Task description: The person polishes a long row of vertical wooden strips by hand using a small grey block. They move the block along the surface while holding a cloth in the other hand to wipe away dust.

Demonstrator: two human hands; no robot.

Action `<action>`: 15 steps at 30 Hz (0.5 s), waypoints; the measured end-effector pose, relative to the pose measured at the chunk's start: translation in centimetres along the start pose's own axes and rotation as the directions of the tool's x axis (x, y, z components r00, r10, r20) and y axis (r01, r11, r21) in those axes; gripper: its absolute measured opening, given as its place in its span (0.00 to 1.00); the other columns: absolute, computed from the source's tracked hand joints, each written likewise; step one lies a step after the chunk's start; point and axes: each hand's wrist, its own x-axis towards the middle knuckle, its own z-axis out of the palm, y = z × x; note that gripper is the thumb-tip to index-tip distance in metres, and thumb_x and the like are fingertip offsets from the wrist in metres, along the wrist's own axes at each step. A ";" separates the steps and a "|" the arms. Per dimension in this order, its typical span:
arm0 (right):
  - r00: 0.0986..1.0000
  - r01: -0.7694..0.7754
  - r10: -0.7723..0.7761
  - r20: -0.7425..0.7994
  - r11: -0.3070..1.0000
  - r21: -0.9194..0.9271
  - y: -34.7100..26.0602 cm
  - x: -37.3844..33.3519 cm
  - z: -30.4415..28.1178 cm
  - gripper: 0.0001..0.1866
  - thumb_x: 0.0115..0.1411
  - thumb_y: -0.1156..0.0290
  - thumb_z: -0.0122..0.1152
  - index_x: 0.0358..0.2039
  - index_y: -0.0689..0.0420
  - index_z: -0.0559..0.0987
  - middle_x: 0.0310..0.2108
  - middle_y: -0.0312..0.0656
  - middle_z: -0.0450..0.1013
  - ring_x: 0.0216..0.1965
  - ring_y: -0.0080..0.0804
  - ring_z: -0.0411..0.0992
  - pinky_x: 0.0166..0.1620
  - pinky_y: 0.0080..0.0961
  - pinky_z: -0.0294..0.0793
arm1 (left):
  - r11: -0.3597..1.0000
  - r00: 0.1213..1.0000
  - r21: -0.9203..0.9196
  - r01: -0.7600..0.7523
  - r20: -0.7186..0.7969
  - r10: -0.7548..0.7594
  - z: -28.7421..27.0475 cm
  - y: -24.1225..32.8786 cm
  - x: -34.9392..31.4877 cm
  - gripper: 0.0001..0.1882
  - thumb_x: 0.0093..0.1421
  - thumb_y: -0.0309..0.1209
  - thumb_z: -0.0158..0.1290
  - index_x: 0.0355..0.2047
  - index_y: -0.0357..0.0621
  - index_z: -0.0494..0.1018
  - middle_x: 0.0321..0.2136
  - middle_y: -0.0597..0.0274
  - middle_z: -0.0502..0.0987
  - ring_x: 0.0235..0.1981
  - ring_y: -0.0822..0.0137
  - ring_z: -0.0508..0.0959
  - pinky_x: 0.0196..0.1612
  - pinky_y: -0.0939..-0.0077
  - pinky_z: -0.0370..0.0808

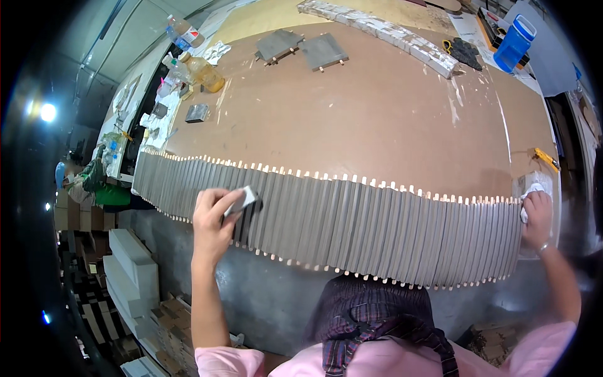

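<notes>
**Both hands on the row of grey slats**

Nearest to us are our pink sleeves [389, 361] and a plaid cloth [377, 320] at the bottom of the view, with both forearms reaching up from there.

The brown counter [377, 113] fills most of the view. Across its near edge runs a long row of grey slats [352, 220], standing side by side from far left to far right, with pale wooden pegs showing along the top and bottom edges of the row. The row sags toward us in the middle, though the lens bends straight lines here.

At the far side of the counter lies a long pale strip of blocks [383, 31], running toward the right. Near it two grey panels [301, 49] lie flat, touching each other. A blue jug [514, 43] stands at the far right corner, and bottles [195, 53] cluster at the far left edge. A small grey block [197, 113] lies alone, well apart from the row.

Our left hand [213, 220] rests on the left part of the row, fingers closed around a small white-and-dark block [244, 201] pressed against the slats. Our right hand [537, 217] sits at the right end of the row, closed on a white rag [531, 191]. A yellow tool [545, 158] lies just beyond it.
</notes>
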 end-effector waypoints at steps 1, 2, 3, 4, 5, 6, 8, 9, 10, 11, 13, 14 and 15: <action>1.000 -0.002 0.002 -0.001 1.000 -0.003 0.0 0.0 0.1 0.12 0.48 0.68 0.59 0.31 0.62 0.72 0.34 0.51 0.66 0.40 0.54 0.66 0.44 0.46 0.65 | 0.998 0.998 0.025 -0.062 -0.014 0.063 0.7 -0.2 0.6 0.24 0.43 0.13 0.62 0.42 0.45 0.83 0.37 0.59 0.76 0.40 0.56 0.75 0.41 0.65 0.74; 1.000 -0.002 0.002 -0.017 1.000 0.004 0.0 0.0 0.2 0.12 0.44 0.71 0.58 0.30 0.62 0.72 0.34 0.50 0.66 0.39 0.54 0.66 0.44 0.45 0.65 | 0.998 0.998 0.023 -0.065 -0.015 0.065 0.5 -0.3 0.3 0.24 0.43 0.13 0.62 0.42 0.45 0.83 0.37 0.59 0.76 0.40 0.56 0.75 0.41 0.65 0.74; 0.999 -0.002 0.003 -0.033 1.000 0.012 0.0 0.1 0.1 0.13 0.40 0.75 0.57 0.30 0.62 0.71 0.33 0.49 0.66 0.39 0.53 0.65 0.44 0.44 0.65 | 1.000 0.998 0.010 -0.008 0.063 0.007 -0.1 -0.7 -0.5 0.25 0.43 0.13 0.62 0.43 0.45 0.83 0.36 0.59 0.75 0.40 0.57 0.75 0.41 0.64 0.74; 0.999 0.001 -0.001 -0.039 1.000 0.013 -0.2 0.3 0.2 0.14 0.39 0.76 0.57 0.30 0.61 0.71 0.33 0.49 0.65 0.39 0.53 0.65 0.44 0.44 0.65 | 0.999 0.988 0.005 0.046 0.146 -0.047 -0.7 -1.2 -1.4 0.25 0.43 0.12 0.62 0.43 0.46 0.84 0.36 0.59 0.75 0.40 0.57 0.75 0.41 0.64 0.75; 0.999 -0.011 0.011 -0.034 1.000 0.011 -0.3 0.3 0.0 0.14 0.39 0.76 0.57 0.30 0.61 0.71 0.33 0.49 0.65 0.39 0.53 0.65 0.44 0.44 0.65 | 0.995 0.969 0.059 0.083 0.227 -0.095 -1.8 -1.1 -2.2 0.26 0.42 0.12 0.62 0.43 0.47 0.84 0.36 0.60 0.75 0.40 0.57 0.75 0.42 0.64 0.75; 0.999 -0.008 0.008 -0.047 1.000 0.009 -0.4 0.3 -0.1 0.14 0.39 0.76 0.57 0.30 0.61 0.71 0.33 0.49 0.65 0.39 0.53 0.65 0.44 0.44 0.65 | 0.994 0.966 0.083 0.070 0.244 -0.088 -2.4 -0.3 -2.7 0.26 0.42 0.12 0.62 0.43 0.47 0.84 0.35 0.60 0.75 0.40 0.57 0.75 0.42 0.64 0.75; 0.998 -0.001 0.000 -0.063 1.000 -0.006 -0.3 0.3 -0.2 0.13 0.38 0.76 0.57 0.29 0.61 0.71 0.32 0.49 0.65 0.38 0.53 0.65 0.43 0.44 0.65 | 0.992 0.963 0.108 0.061 0.254 -0.087 -2.4 1.0 -2.7 0.26 0.42 0.12 0.62 0.43 0.46 0.84 0.35 0.60 0.75 0.39 0.57 0.75 0.42 0.64 0.75; 0.998 -0.005 0.004 -0.063 1.000 -0.009 -0.3 0.1 -0.3 0.13 0.38 0.76 0.57 0.29 0.61 0.71 0.32 0.49 0.65 0.38 0.53 0.65 0.43 0.44 0.65 | 0.999 0.982 -0.013 0.041 0.187 -0.038 -1.4 2.1 -2.1 0.26 0.42 0.12 0.62 0.43 0.46 0.83 0.35 0.60 0.75 0.39 0.57 0.75 0.42 0.64 0.75; 0.999 -0.009 0.009 -0.032 1.000 0.003 -0.3 0.2 -0.5 0.12 0.42 0.73 0.57 0.30 0.62 0.71 0.33 0.49 0.66 0.39 0.53 0.66 0.44 0.44 0.65 | 0.991 0.994 -0.132 0.016 0.111 -0.002 -0.6 3.2 -1.6 0.26 0.42 0.12 0.62 0.43 0.47 0.83 0.35 0.61 0.75 0.39 0.57 0.75 0.43 0.65 0.75; 1.000 -0.015 0.015 -0.004 1.000 0.017 -0.3 0.3 -0.5 0.12 0.46 0.71 0.58 0.30 0.63 0.72 0.33 0.49 0.66 0.39 0.53 0.66 0.44 0.45 0.65 | 0.983 0.990 -0.183 -0.032 0.132 0.056 0.6 4.0 -0.8 0.25 0.43 0.12 0.61 0.43 0.47 0.83 0.35 0.60 0.75 0.39 0.56 0.75 0.43 0.65 0.75; 1.000 -0.011 0.011 -0.001 1.000 0.007 -0.1 0.2 -0.2 0.12 0.46 0.70 0.59 0.30 0.63 0.72 0.33 0.49 0.67 0.39 0.52 0.67 0.44 0.44 0.66 | 0.975 0.956 -0.121 -0.187 0.207 0.209 2.6 4.8 1.5 0.24 0.44 0.12 0.60 0.42 0.47 0.83 0.35 0.59 0.75 0.40 0.56 0.75 0.44 0.65 0.75; 1.000 -0.003 0.003 0.003 1.000 0.002 -0.1 0.3 -0.1 0.13 0.46 0.69 0.59 0.30 0.62 0.72 0.33 0.49 0.67 0.39 0.52 0.67 0.44 0.44 0.66 | 0.976 0.969 -0.119 -0.180 0.147 0.197 3.4 3.9 2.4 0.23 0.45 0.12 0.60 0.42 0.47 0.83 0.35 0.59 0.75 0.40 0.56 0.75 0.44 0.64 0.75; 1.000 0.001 -0.001 0.000 1.000 0.002 -0.2 0.5 0.0 0.13 0.46 0.69 0.59 0.30 0.62 0.72 0.33 0.49 0.67 0.39 0.52 0.67 0.44 0.44 0.66 | 0.978 0.979 -0.117 -0.174 0.086 0.184 4.1 2.9 3.1 0.22 0.46 0.13 0.60 0.41 0.46 0.83 0.35 0.59 0.75 0.40 0.55 0.75 0.44 0.64 0.75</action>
